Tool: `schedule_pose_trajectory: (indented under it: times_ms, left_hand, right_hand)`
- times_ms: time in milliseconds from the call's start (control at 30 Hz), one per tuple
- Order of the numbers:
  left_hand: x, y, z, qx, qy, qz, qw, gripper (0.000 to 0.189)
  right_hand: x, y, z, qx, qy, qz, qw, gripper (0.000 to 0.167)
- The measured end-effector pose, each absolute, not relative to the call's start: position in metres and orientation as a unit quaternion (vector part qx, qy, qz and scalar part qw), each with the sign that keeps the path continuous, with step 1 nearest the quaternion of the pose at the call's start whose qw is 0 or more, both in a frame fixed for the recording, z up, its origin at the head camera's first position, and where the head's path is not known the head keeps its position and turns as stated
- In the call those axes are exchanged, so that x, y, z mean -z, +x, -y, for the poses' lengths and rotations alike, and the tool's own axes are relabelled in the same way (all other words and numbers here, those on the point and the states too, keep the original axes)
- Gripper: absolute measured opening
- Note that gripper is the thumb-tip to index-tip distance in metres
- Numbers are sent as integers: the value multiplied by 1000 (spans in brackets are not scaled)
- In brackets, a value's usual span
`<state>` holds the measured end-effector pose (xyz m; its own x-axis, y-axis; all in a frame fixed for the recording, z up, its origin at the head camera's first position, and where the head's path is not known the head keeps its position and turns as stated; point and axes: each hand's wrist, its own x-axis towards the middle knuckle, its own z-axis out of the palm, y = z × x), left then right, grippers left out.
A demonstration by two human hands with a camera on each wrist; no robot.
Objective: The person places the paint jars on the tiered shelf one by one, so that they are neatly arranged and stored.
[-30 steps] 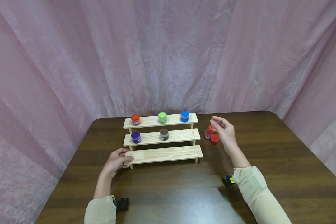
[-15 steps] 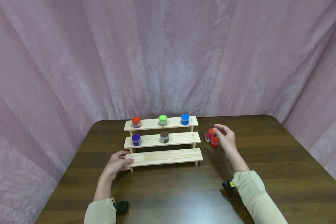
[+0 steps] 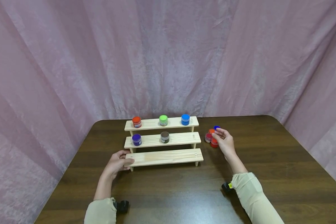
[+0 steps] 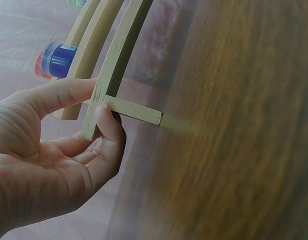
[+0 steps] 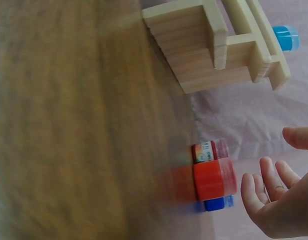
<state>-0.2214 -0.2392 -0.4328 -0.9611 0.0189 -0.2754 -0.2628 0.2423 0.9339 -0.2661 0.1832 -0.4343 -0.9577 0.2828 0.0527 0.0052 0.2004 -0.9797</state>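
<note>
A three-step wooden display stand [image 3: 168, 157] stands on the table. My left hand [image 3: 116, 163] grips the left end of its lowest board, thumb on top and fingers curled underneath, as the left wrist view [image 4: 69, 150] also shows. On the right, my right hand [image 3: 226, 143] hovers close to a cluster of small paint jars, fingers loosely bent and nothing between them. The cluster has a dark red jar [image 3: 208, 137], an orange-red jar [image 3: 211, 131], a red jar [image 5: 214, 179] and a blue jar [image 3: 217, 127], partly hidden behind the fingers.
On the top board sit a red-orange jar [image 3: 137, 122], a green jar [image 3: 163, 120] and a blue-lidded jar [image 3: 185, 119]. The middle board bears a purple jar [image 3: 137, 139] and a brown jar [image 3: 165, 137]. A pink curtain [image 3: 168, 62] hangs behind the brown wooden table [image 3: 162, 193].
My right hand has come down and slightly toward me over the jar cluster. The blue lid beyond its fingertips now shows clearly. My left hand keeps its grip on the stand.
</note>
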Motion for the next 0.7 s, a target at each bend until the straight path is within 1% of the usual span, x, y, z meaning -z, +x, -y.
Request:
schedule_pose_trajectory:
  times_ms: [133,367,700]
  left_hand:
    - [433,-222,239,-609,-82,-781,116,58]
    - [431,-223,238,-602,-92,-785,115,55]
    - [432,-221,239,-603,-89,-784,120,56]
  right_hand:
    - [438,-263,-181,-622,-98,770,100,49]
    - [440,-265,-181,-608,-100,780,108,49]
    - [451,-266,-186,-625,-158,764,34,55]
